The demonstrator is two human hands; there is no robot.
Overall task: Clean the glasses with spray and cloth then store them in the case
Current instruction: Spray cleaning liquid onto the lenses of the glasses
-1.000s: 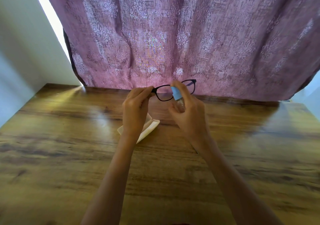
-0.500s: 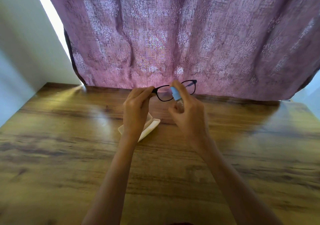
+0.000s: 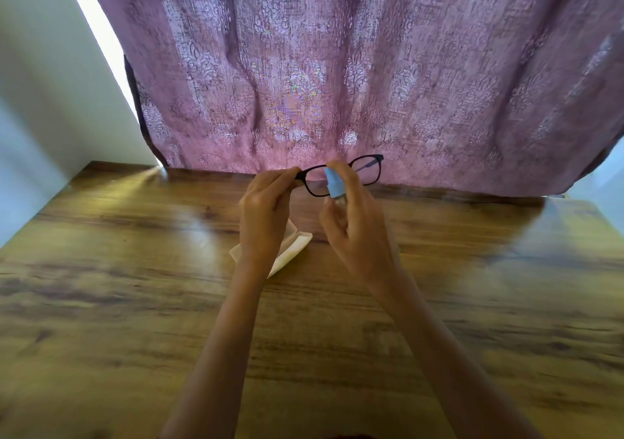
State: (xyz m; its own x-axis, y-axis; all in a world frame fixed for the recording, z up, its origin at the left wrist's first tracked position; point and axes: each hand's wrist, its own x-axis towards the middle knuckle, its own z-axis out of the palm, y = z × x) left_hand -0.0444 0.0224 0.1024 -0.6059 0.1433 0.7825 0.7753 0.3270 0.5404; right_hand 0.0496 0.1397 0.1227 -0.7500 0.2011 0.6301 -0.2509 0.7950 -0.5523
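Wooden table [image 3: 135,303] with dark grain, mauve patterned curtain [image 3: 371,67] hanging behind it, pale wall [image 3: 40,83] at left

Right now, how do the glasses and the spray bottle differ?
The glasses have a thin black frame; the spray bottle has a light blue top. The left hand pinches the glasses at one end; the right hand wraps the spray bottle, upright before a lens. Both are held above the table.

Glasses [image 3: 366,170] before curtain [image 3: 337,67]; seemingly a cloth [image 3: 293,247] on table [image 3: 135,269] beneath.
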